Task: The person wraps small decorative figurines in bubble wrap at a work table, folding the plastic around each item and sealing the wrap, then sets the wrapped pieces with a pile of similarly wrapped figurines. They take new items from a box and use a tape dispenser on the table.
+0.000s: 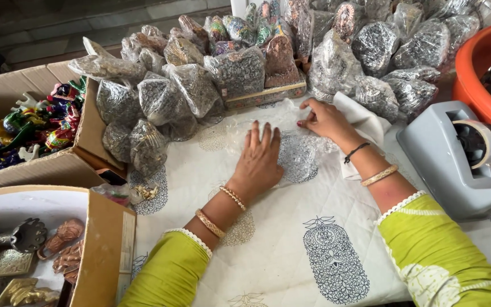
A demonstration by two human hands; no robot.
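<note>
Left hand [259,159] pressed flat, right hand [322,118] pinching clear plastic wrap [291,136] on the counter [291,250]; thin film liable to tear or slide from under the palms.

Grey tape dispenser [450,156], orange tub [475,65], wrapped figurines [160,99], cardboard box [89,128] of painted animals [26,128].

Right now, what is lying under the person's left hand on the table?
The left hand lies flat on a clear bubble-wrap sheet spread over the printed white cloth. A dark printed motif shows through the wrap. Whatever is directly beneath the palm is covered.
</note>
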